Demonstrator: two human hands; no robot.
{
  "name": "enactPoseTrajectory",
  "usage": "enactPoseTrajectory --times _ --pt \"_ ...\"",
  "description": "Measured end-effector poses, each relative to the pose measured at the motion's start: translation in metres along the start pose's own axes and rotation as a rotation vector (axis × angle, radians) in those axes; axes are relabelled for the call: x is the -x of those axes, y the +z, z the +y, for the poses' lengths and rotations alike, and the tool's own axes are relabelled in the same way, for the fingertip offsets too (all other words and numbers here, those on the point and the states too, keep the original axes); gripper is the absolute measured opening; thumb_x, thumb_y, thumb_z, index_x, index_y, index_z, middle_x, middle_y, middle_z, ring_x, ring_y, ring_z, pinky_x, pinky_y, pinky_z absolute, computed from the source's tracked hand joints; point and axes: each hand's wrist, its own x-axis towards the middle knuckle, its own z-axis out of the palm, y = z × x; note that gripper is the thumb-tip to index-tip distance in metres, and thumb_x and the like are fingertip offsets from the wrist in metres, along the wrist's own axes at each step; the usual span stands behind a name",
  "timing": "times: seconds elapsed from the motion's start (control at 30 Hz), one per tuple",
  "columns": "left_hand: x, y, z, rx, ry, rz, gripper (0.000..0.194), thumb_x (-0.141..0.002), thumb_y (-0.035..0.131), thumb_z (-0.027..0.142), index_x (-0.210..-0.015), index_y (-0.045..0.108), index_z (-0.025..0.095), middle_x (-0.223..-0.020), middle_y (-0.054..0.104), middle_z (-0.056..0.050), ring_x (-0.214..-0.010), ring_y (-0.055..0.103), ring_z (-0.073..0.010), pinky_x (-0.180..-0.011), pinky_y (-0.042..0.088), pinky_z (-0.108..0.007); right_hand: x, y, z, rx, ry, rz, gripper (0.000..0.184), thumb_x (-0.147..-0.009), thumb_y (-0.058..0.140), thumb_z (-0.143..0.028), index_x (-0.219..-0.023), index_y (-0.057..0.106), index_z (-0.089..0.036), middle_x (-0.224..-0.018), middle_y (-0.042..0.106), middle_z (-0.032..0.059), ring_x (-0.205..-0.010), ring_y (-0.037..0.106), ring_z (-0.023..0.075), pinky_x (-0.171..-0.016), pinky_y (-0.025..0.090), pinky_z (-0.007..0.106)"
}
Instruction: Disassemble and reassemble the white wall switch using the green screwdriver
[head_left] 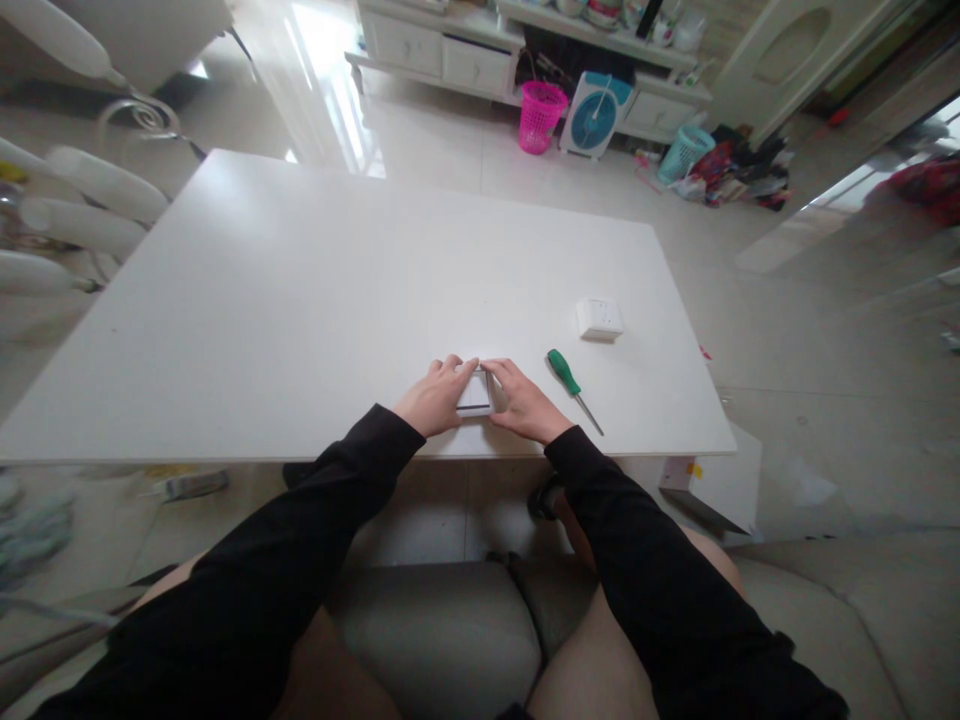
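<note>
Close to the table's near edge, both hands grip a small square white wall switch [474,392] from its two sides. A dark line runs along its near side. My left hand [439,397] closes on the left side, with fingers over the far corner. On the right side, my right hand [519,400] has its thumb near and its fingers at the far corner. To the right lies a screwdriver [564,372] with a green handle, its metal shaft pointing toward me. Beyond it sits a white block of what look like wall sockets [600,319].
The white table [337,270] spreads far to the left and ahead. White chairs [90,225] stand along its left end. Across the tiled floor are a pink basket [538,118], a blue and white fan [595,118] and a low cabinet [476,65].
</note>
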Motion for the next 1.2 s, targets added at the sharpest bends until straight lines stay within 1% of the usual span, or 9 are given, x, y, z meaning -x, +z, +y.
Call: enactPoseTrajectory --times 0.2,0.33,0.47,0.57,0.7,0.87,1.0,1.1,1.2 --pt "-0.0018 -0.0028 -0.0006 -0.028 0.014 -0.044 0.087 -0.076 0.073 0.017 -0.154 0.035 0.008 -0.135 0.056 -0.022 -0.123 0.054 -0.0352 -0.108 0.045 -0.043 -0.0001 0.0015 0.0025 -0.023 0.032 -0.005 0.083 -0.067 0.069 -0.005 -0.146 0.049 -0.019 -0.141 0.050 0.0129 -0.134 0.052 0.0276 -0.114 0.049 0.043" --pt "-0.0016 -0.0034 -0.0005 -0.032 0.045 -0.053 0.080 -0.074 0.076 0.018 -0.147 0.045 0.011 -0.129 0.058 -0.018 -0.114 0.056 -0.0324 -0.105 0.046 -0.040 0.0010 0.0002 -0.0005 -0.009 0.045 -0.025 0.082 -0.067 0.074 -0.006 -0.144 0.050 -0.020 -0.136 0.053 0.0111 -0.129 0.054 0.0270 -0.115 0.047 0.044" --pt "-0.0014 -0.0039 0.0001 -0.026 0.041 -0.074 0.072 -0.072 0.081 0.022 -0.138 0.053 0.010 -0.125 0.058 -0.018 -0.115 0.056 -0.0323 -0.104 0.047 -0.039 0.0015 -0.0011 -0.0023 0.029 0.057 -0.058 0.082 -0.065 0.080 -0.008 -0.141 0.052 -0.018 -0.136 0.055 0.0123 -0.130 0.056 0.0283 -0.117 0.044 0.046" --pt "-0.0018 -0.0044 0.0003 -0.019 0.034 -0.088 0.068 -0.070 0.084 0.023 -0.131 0.057 0.011 -0.125 0.058 -0.017 -0.117 0.056 -0.0319 -0.102 0.048 -0.038 0.0015 -0.0011 -0.0018 0.070 0.068 -0.085 0.080 -0.065 0.084 -0.011 -0.139 0.054 -0.013 -0.136 0.057 0.0150 -0.129 0.057 0.0297 -0.116 0.046 0.046" --pt "-0.0031 -0.0044 -0.0003 -0.045 0.048 -0.094 0.063 -0.073 0.085 0.028 -0.128 0.057 0.012 -0.122 0.061 -0.017 -0.113 0.057 -0.0306 -0.101 0.048 -0.037 0.0012 0.0009 0.0017 0.117 0.089 -0.082 0.082 -0.066 0.086 -0.014 -0.141 0.054 -0.010 -0.141 0.059 0.0191 -0.133 0.058 0.0319 -0.118 0.045 0.048" --pt "-0.0061 -0.0036 -0.0009 -0.086 0.063 -0.115 0.075 -0.069 0.092 0.033 -0.131 0.057 0.010 -0.121 0.064 -0.018 -0.111 0.059 -0.0319 -0.101 0.047 -0.037 -0.0007 0.0026 0.0043 0.141 0.090 -0.095 0.086 -0.064 0.089 -0.014 -0.144 0.056 -0.009 -0.151 0.056 0.0231 -0.143 0.054 0.0336 -0.125 0.038 0.048" --pt "-0.0083 -0.0037 -0.0009 -0.079 0.056 -0.136 0.088 -0.064 0.096 0.033 -0.137 0.054 0.008 -0.125 0.064 -0.020 -0.115 0.058 -0.0338 -0.104 0.045 -0.038 -0.0022 0.0019 0.0021 0.162 0.085 -0.114 0.084 -0.066 0.088 -0.014 -0.144 0.057 -0.009 -0.153 0.055 0.0233 -0.144 0.054 0.0337 -0.125 0.039 0.047" --pt "-0.0087 -0.0038 -0.0003 -0.063 0.048 -0.143 0.090 -0.063 0.097 0.032 -0.137 0.053 0.009 -0.127 0.063 -0.020 -0.117 0.058 -0.0342 -0.104 0.045 -0.038 -0.0029 0.0012 0.0006 0.165 0.091 -0.124 0.085 -0.066 0.087 -0.013 -0.145 0.057 -0.008 -0.154 0.054 0.0240 -0.145 0.053 0.0337 -0.124 0.041 0.046" --pt "-0.0073 -0.0030 0.0004 -0.064 0.043 -0.134 0.089 -0.064 0.095 0.031 -0.139 0.051 0.009 -0.128 0.063 -0.020 -0.118 0.058 -0.0344 -0.104 0.045 -0.037 -0.0036 0.0003 0.0003 0.171 0.079 -0.138 0.080 -0.067 0.086 -0.013 -0.142 0.058 -0.010 -0.149 0.059 0.0218 -0.142 0.055 0.0335 -0.122 0.043 0.047"
